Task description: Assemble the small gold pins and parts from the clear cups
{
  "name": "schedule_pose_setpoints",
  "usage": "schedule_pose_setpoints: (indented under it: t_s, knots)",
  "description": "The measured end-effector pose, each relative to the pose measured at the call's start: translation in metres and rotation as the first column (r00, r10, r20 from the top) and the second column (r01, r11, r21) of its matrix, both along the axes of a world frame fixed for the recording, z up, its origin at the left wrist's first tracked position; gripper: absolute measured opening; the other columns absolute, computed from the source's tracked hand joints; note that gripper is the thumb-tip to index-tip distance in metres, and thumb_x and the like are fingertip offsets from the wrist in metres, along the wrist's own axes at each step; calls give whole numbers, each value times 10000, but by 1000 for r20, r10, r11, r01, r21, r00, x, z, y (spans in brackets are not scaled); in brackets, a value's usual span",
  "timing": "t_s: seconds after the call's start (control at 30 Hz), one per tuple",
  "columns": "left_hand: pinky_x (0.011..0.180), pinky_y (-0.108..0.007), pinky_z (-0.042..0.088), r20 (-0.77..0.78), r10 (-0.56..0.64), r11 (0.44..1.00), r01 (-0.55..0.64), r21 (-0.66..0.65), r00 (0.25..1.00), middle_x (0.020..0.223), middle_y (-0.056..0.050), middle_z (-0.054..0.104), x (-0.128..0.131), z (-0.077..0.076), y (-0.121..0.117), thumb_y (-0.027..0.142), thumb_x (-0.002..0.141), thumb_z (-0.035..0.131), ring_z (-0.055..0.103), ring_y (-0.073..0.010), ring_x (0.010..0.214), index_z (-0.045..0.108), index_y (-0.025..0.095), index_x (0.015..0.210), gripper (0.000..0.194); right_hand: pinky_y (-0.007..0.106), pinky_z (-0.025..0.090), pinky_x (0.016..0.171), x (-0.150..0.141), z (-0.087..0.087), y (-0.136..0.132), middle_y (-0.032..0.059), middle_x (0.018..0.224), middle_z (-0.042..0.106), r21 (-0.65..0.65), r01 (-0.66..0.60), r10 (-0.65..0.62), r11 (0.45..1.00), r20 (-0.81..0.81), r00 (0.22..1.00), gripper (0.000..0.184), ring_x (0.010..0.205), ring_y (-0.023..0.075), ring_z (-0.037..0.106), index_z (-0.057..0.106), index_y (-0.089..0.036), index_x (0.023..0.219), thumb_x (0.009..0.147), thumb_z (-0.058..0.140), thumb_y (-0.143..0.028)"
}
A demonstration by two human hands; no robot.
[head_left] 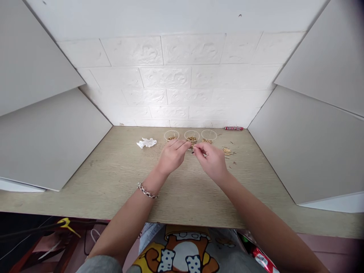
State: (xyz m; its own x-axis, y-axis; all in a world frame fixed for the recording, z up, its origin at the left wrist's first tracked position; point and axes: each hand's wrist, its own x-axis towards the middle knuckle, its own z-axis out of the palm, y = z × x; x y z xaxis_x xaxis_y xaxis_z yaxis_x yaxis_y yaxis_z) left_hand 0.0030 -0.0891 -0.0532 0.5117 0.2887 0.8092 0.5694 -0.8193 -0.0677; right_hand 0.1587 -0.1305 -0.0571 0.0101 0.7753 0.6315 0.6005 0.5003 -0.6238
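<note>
My left hand [173, 154] and my right hand [212, 158] meet over the table, fingertips almost touching. The right thumb and index finger pinch a tiny piece, too small to name. On the left, the fingers are pressed together and bent forward; what they hold is hidden. Just beyond the hands stand a left clear plastic cup [171, 132], a middle clear cup [192, 132] and a right clear cup [209, 132], each with small brass-coloured pieces in it. Close to the right hand lies a loose pile of thin gold-coloured pins [227, 151].
A crumpled white tissue [147, 143] lies left of the cups. At the back right, a red tube [233, 128] rests against the white brick-pattern wall [176, 77]. Grey panels flank the wooden table [113, 170] on both sides. Small dark bits are scattered near the pins.
</note>
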Motion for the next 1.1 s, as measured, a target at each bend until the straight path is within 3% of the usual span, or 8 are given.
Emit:
schedule_pose_setpoints:
  t_s: [0.43, 0.8, 0.97, 1.1]
  knots:
    - [734, -268, 482, -67, -4, 1000, 3, -19, 998, 814, -50, 648, 0, 1, 1, 60, 865, 369, 576, -135, 753, 587, 151, 960, 254, 271, 426, 637, 6, 8, 2, 28, 720, 667, -50, 15, -7, 999, 169, 986, 181, 674, 153, 600, 604, -200, 806, 864, 440, -252]
    - [719, -279, 481, -76, -47, 990, 37, -137, 996, 801, -55, 645, 2, 1, 1, 107, 893, 347, 577, -135, 745, 608, 151, 940, 269, 265, 416, 650, 9, 12, 0, 22, 730, 656, -61, -19, 32, 998, 220, 975, 187, 693, 152, 589, 595, -207, 806, 872, 423, -242]
    - [693, -259, 473, 44, -72, 971, 80, -227, 996, 778, -45, 651, 6, -1, -1, 160, 902, 388, 577, -127, 730, 611, 156, 903, 223, 258, 431, 622, 10, 15, 1, 13, 712, 653, -59, -19, 25, 998, 106, 994, 158, 657, 139, 587, 600, -207, 792, 853, 463, -259]
    - [653, -230, 466, 150, -60, 950, 103, -296, 987, 755, -33, 643, 8, 0, -3, 177, 903, 408, 576, -111, 708, 605, 152, 879, 200, 262, 461, 597, 9, 15, 3, 3, 676, 650, -167, -73, 54, 983, -117, 992, 126, 632, 139, 611, 599, -202, 780, 821, 506, -276]
